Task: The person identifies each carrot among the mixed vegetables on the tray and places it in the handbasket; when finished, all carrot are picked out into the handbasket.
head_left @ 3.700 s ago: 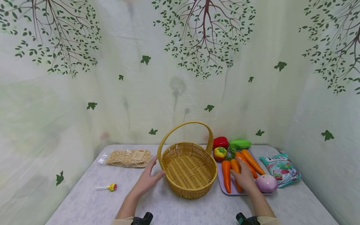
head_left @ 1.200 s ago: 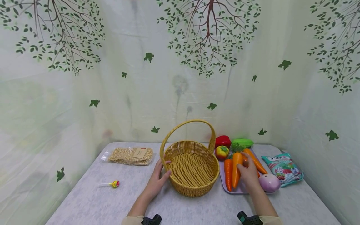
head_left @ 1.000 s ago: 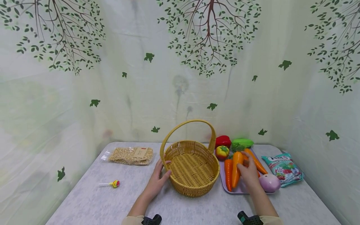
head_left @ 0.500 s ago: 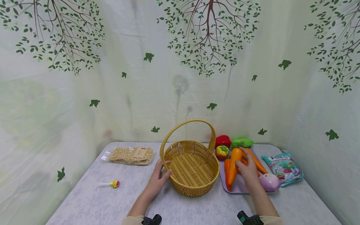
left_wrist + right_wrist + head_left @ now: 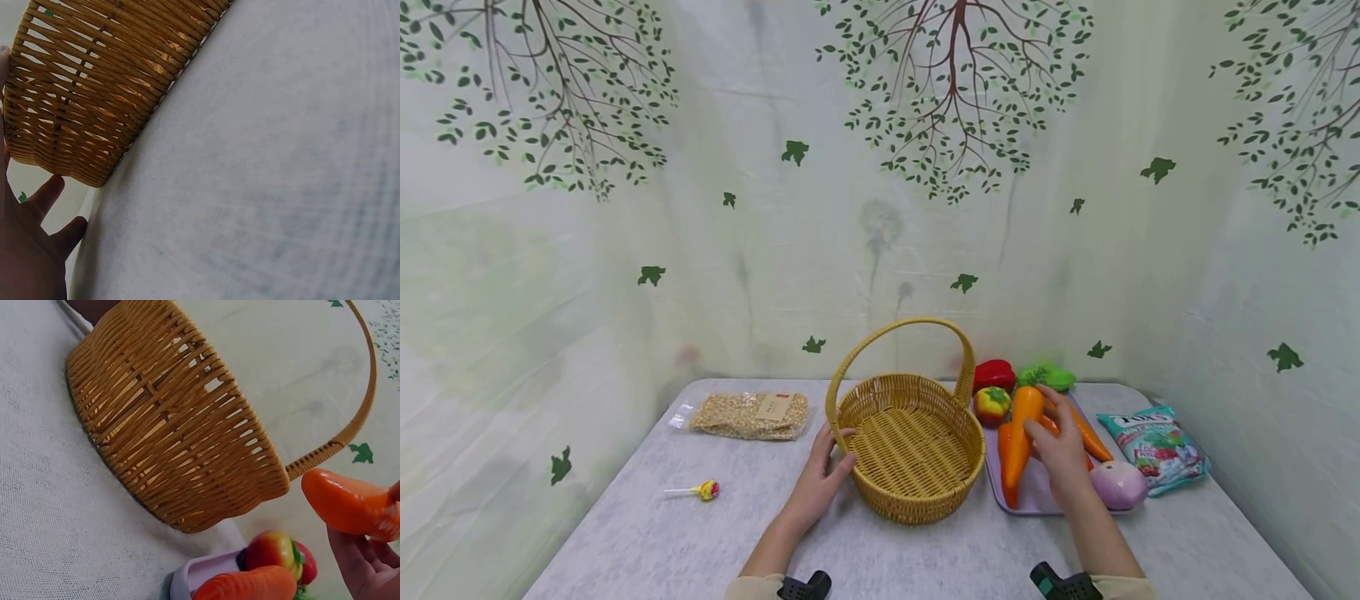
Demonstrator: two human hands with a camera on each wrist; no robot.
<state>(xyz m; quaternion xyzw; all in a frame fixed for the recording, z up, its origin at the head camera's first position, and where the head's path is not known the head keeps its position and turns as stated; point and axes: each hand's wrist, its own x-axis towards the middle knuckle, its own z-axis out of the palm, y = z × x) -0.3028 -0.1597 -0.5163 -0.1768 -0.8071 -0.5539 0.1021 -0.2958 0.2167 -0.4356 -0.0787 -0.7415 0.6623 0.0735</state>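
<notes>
My right hand (image 5: 1060,450) pinches an orange carrot (image 5: 1021,437) between thumb and fingers, its thick end up and its narrow end down. The right wrist view shows the thick end of this carrot (image 5: 350,503) beside the basket. Under it, the purple tray (image 5: 1041,498) bears more carrots (image 5: 1086,433). Across the table, my left hand (image 5: 818,479) holds the left rim of the wicker basket (image 5: 917,504) by the handle's foot. Two spread fingers (image 5: 47,199) of that hand show below the basket in the left wrist view.
A red pepper (image 5: 992,373), a red-yellow fruit (image 5: 992,406) and a green vegetable (image 5: 1051,375) lie at the back of the tray, a purple onion (image 5: 1118,486) at its front. Right of it lies a candy bag (image 5: 1161,450). At left are a grain packet (image 5: 748,415) and a lollipop (image 5: 706,490).
The right hand has taken a carrot and raised its thick end up and slightly left. Earlier, the left hand moved in to the basket's rim; it has since stayed there.
</notes>
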